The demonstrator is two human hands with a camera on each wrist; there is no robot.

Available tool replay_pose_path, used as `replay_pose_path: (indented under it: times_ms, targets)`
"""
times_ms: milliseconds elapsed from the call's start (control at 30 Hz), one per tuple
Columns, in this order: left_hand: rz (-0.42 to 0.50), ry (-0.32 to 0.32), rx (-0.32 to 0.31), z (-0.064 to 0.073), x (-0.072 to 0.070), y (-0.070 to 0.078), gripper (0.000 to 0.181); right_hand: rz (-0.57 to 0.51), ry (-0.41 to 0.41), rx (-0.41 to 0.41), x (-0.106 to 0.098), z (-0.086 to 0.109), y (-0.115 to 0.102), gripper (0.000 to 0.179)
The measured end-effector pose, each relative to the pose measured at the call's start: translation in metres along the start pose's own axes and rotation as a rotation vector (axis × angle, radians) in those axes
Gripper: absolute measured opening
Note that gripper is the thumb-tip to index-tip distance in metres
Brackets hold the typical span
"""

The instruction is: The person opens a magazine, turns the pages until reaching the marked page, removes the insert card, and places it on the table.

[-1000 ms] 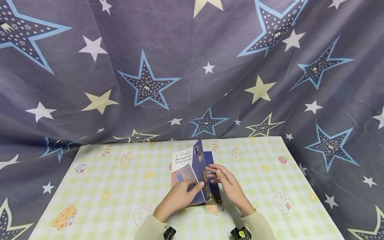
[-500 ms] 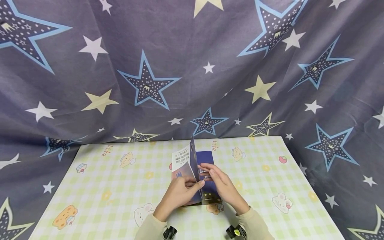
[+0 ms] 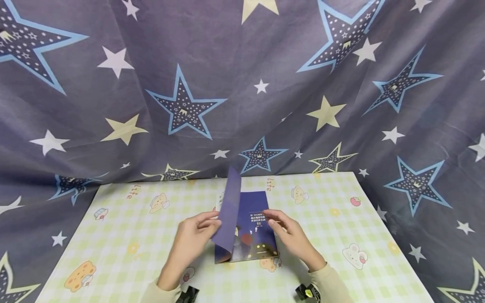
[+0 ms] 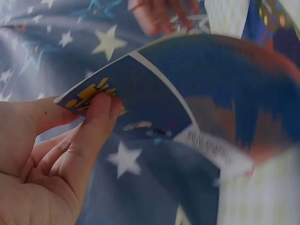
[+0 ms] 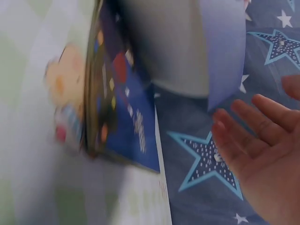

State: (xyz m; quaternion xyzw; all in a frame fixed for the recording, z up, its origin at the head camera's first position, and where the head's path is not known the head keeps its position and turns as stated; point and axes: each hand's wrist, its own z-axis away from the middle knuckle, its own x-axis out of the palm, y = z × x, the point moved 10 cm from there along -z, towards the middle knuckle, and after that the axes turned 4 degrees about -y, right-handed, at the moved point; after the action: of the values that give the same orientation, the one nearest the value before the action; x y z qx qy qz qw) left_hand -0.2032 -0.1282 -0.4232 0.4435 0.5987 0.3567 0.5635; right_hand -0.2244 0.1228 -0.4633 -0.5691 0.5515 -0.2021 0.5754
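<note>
Pale cream sleeves with black wrist devices lie nearest. Beyond them, the left hand pinches the outer edge of a book's cover between thumb and fingers. The thin, flexible sheet is raised off the block and bowed into a smooth curve, matte plain violet inside; its outside is dark blue, with yellow print and a white strip. The right hand is loosely spread at the book's right side, gripping nothing; whether its fingertips touch is unclear. The rectangular book lies flat between the hands, its navy face printed with white characters. Below is the surface, covered in green-and-white gingham with cartoon animals. Farthest, a grey-purple fabric curtain, softly creased, carries five-pointed stars.
</note>
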Motion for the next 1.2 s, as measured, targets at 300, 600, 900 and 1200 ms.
replay_pose_path:
  times_ms: [300,600,900,1200]
  targets:
    - [-0.222,0.176,-0.066,0.031,-0.082,-0.017,0.027,0.531,-0.281,0.004,0.028,0.012,0.021,0.054]
    - [-0.434,0.237,-0.211,0.044,-0.120,-0.056,0.035,0.641,-0.420,-0.017,0.052,0.017,0.032,0.074]
    - [-0.581,0.152,-0.265,0.042,-0.115,-0.090,0.049,0.699,-0.415,-0.047,0.057,0.014,0.031,0.065]
    - [-0.704,0.097,-0.194,0.033,-0.086,-0.099,0.049,0.723,-0.403,-0.062,0.056,0.012,0.031,0.039]
